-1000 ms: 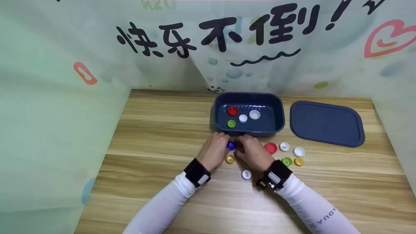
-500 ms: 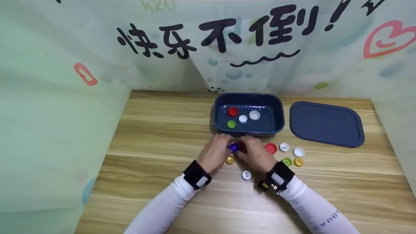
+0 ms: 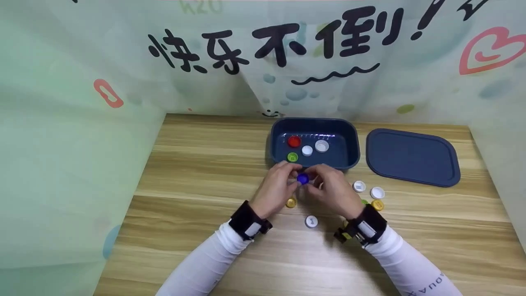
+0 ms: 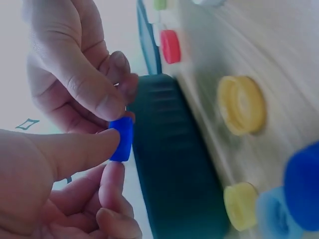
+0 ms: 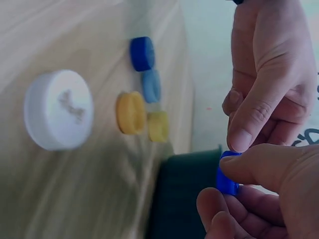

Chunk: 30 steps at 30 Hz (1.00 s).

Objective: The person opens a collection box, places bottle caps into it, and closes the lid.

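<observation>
Blue cap (image 3: 303,179), one; pinched by thumb and fingers of both left hand (image 3: 272,190) and right hand (image 3: 335,191), beside dark blue box (image 3: 341,153).

Blue cap (image 4: 123,139) pinched by left hand (image 4: 42,164) and right hand (image 4: 70,69), dark container (image 4: 172,169) behind, orange-yellow cap (image 4: 242,105) on table (image 4: 279,55)

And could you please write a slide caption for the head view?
Left hand and right hand hold a blue cap near an open navy box containing four caps.

Head view bright, sheen on tabletop (image 3: 283,259); wrist views hazy, loose caps (image 4: 241,105) blurred.
</observation>
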{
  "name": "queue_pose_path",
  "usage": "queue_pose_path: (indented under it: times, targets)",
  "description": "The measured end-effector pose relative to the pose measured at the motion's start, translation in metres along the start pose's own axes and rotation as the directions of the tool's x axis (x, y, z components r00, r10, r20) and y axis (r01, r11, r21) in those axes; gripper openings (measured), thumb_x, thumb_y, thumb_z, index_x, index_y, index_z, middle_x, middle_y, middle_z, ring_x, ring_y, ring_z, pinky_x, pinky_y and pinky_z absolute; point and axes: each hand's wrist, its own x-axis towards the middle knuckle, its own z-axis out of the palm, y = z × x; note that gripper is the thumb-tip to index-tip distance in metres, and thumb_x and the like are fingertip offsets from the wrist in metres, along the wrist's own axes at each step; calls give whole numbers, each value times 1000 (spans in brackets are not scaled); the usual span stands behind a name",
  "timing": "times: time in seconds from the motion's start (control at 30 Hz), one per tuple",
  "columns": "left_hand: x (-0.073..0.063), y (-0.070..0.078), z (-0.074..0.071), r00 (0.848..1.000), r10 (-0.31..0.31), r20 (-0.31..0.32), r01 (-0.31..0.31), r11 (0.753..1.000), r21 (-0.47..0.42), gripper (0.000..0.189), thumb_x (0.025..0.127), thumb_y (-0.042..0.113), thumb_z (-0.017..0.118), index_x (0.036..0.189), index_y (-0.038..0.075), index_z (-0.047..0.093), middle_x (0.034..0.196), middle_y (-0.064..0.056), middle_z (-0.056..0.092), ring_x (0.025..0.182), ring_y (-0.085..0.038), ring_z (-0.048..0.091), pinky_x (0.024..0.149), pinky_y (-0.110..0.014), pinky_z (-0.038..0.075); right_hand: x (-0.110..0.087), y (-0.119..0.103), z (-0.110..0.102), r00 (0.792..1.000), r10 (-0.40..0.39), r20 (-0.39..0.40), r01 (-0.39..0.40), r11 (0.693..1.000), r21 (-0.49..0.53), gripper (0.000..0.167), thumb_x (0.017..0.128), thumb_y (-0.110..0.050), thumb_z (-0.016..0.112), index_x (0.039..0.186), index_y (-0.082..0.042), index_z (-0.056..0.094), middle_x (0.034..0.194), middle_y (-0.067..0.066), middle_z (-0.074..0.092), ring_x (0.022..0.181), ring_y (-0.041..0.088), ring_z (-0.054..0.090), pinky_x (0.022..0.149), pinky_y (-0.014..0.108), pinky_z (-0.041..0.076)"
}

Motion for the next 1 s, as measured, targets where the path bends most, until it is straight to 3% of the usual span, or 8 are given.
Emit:
queue_pose_path:
  times: [0.23,0.33,0.5,0.73,1.0]
  targets:
    - [16,11,2,998,-51,-39,46,991,-122,25,95,1,78,120,1,73,107,-7,69,94,-17,65,85,-25,55,1,-1,-16,997,26,-79,-24,999,28,32,90,-1,80,121,0,70,103,10,70,87,22,68,76,35,59]
    - [24,15,6,994,-82,-66,67,978,-199,25,93,-2,78,118,1,73,106,-7,69,88,-14,65,78,-22,55,2,1,-22,991,42,-124,-39,999,25,33,89,-2,82,120,0,69,103,11,69,87,22,67,75,34,58]
    - [39,20,15,987,-131,-95,95,944,-316,27,93,-7,76,118,0,73,107,-8,70,88,-13,67,77,-20,57,6,6,-28,980,62,-190,-57,998,29,32,90,-3,82,118,0,68,104,13,69,86,23,67,75,33,58]
    - [58,26,27,978,-208,-26,170,860,-481,31,96,-8,71,127,-1,68,116,-10,73,98,-14,72,85,-20,58,12,21,-40,963,126,-238,-123,992,29,31,92,-4,80,120,3,68,108,17,69,92,28,69,80,41,60]
    - [74,26,37,981,-181,76,190,789,-585,40,99,-9,67,137,-4,58,136,-19,65,124,-26,67,100,-24,55,15,38,-50,957,158,-245,-166,986,-11,38,96,-5,73,131,7,68,119,24,71,99,35,72,87,50,60]
